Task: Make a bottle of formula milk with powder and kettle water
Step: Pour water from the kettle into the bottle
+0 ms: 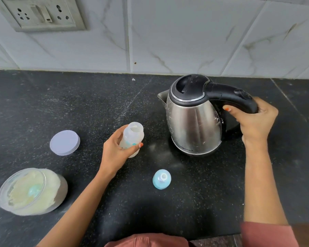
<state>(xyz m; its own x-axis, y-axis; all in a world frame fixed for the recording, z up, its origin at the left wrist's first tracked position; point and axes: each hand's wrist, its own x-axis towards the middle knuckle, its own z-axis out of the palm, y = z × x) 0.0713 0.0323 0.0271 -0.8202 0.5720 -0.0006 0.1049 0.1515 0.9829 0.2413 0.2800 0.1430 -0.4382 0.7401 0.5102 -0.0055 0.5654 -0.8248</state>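
A clear baby bottle with its top off stands near the middle of the black counter, and my left hand grips its body from the left. To its right stands a steel kettle with a black lid and handle, spout facing left. My right hand is curled round the kettle's handle. The bottle's blue teat cap lies on the counter in front of the bottle. An open jar of pale formula powder with a blue scoop inside sits at the front left.
The jar's round grey lid lies flat left of the bottle. A tiled wall with a socket panel rises behind the black counter. The counter's front edge runs just below my arms.
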